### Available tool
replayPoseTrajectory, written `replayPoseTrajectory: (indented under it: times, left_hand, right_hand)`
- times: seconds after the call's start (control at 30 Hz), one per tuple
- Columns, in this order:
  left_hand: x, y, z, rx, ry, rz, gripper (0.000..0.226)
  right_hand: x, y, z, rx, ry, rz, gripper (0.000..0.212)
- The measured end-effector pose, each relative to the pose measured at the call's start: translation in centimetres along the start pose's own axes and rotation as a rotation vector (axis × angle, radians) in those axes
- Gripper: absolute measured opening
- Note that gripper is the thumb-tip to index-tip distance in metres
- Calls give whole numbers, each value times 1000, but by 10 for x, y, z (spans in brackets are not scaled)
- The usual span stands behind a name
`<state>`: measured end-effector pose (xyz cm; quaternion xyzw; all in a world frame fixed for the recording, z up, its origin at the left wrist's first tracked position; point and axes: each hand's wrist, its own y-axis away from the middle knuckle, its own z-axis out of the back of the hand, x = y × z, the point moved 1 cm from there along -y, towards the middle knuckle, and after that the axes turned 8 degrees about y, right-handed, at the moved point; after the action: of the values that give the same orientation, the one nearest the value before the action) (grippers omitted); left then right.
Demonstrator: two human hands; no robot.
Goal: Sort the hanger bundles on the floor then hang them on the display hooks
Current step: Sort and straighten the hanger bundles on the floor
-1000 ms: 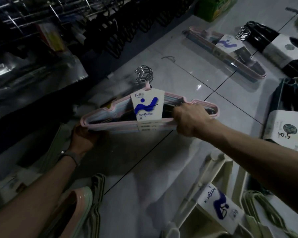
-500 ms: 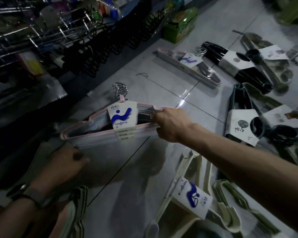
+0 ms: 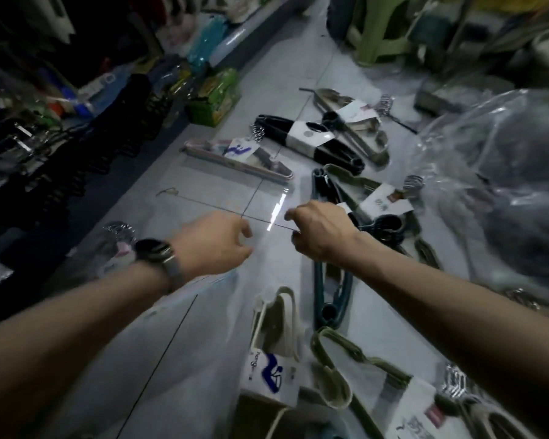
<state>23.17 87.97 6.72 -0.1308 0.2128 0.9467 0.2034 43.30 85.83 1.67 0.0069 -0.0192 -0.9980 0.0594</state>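
Observation:
Both arms reach forward over the tiled floor. My left hand [image 3: 214, 243], a watch on its wrist, hovers with loosely curled fingers and holds nothing. My right hand [image 3: 319, 231] is beside it, fingers curled, nothing visible in them. The pink hanger bundle [image 3: 119, 245] lies blurred on the floor under my left wrist, its metal hooks pointing away. Another pink bundle [image 3: 238, 156] lies farther off, with a black bundle [image 3: 308, 137] behind it. A teal bundle [image 3: 330, 248] lies under my right hand. A cream bundle [image 3: 276, 331] with a blue-logo label is near me.
Dark hangers [image 3: 108, 147] hang in a row on the display at left. A green box [image 3: 216, 96] stands at its foot. A large clear plastic bag [image 3: 504, 185] fills the right side. Olive hangers [image 3: 346, 353] lie at lower right; a green stool [image 3: 384, 30] stands far back.
Both hands have let go of the pink bundle, which now lies on the floor at left. The view has swung up and right, and both hands stretch forward without anything in them.

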Motion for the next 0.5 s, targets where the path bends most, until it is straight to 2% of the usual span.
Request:
replayPoseTrajectory:
  times: [0.17,0.27,0.43,0.5]
  left_hand:
    - [-89,-72,1,73,-139,-120,32]
    - [-119,-110,-29,131,-5,-21,39]
    - [-135,-136,-103,251,138,174,88]
    - [-130,-141,-130,276,285,259,108]
  right_hand:
    - [-74,32,-4,82,-70,-222,27]
    - [-112,56,-8,130,-129,-308,25]
    - [-158,93,-39,236,-243,-426,24]
    - [-164,103,-58,274,-312,-460,20]
